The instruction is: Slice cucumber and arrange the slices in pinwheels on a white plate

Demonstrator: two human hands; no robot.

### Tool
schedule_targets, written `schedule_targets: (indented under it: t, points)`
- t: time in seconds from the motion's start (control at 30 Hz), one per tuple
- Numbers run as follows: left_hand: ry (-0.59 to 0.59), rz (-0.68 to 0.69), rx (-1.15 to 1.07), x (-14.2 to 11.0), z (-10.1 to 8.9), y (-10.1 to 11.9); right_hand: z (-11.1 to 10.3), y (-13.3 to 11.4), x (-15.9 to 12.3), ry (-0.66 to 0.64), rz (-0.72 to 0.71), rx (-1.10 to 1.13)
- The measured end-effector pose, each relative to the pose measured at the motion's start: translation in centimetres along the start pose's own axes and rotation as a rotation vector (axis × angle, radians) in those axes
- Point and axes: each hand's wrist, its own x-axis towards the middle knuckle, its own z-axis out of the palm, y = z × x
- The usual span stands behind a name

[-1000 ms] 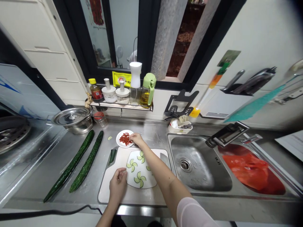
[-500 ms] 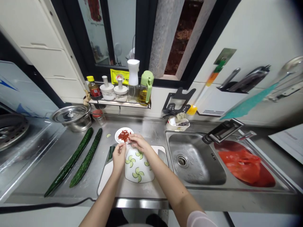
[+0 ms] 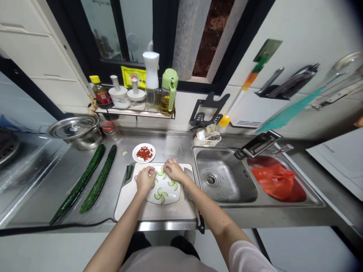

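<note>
A white plate (image 3: 167,199) lies on the cutting board (image 3: 129,206), with curved, green-edged cucumber slices (image 3: 161,195) laid out on it as pinwheels. Over the plate's upper left part is my left hand (image 3: 145,180), its fingers pinched together; anything between them is too small to make out. My right hand (image 3: 174,170) reaches over the plate's top edge, beside the uppermost pinwheel, with its fingertips drawn together and their content hidden. Just beyond the board stands a small white dish (image 3: 135,154) of small red pieces (image 3: 144,153).
Two whole cucumbers (image 3: 98,181) lie left of the board. A knife (image 3: 200,223) rests along the board's right side, its handle past the counter edge. The sink (image 3: 227,181) is at right, a lidded steel pot (image 3: 85,138) at back left. A condiment shelf (image 3: 136,113) hangs behind.
Both hands have come back from the dish of red pieces to above the plate and moved apart. The camera view has shifted slightly.
</note>
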Motion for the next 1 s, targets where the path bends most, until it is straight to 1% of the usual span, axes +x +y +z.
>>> schedule_targets:
  t: [0.13,0.3,0.4,0.73,1.0]
  points:
    - [-0.055,0.016,0.126,0.7,1.0,0.9,0.2,-0.2,-0.2,-0.011,-0.051,-0.099]
    - [-0.102,0.037,0.211,1.2,2.0,1.4,0.4,-0.2,-0.3,-0.020,-0.100,-0.168]
    - [-0.121,0.045,0.234,1.3,2.3,1.6,0.7,-0.1,-0.3,-0.022,-0.108,-0.183]
    - [-0.132,0.070,0.306,1.5,3.3,1.8,1.5,0.4,-0.4,-0.010,-0.105,-0.188]
    - [-0.141,0.077,0.291,1.5,3.2,1.7,1.4,0.6,-0.6,0.000,-0.074,-0.183]
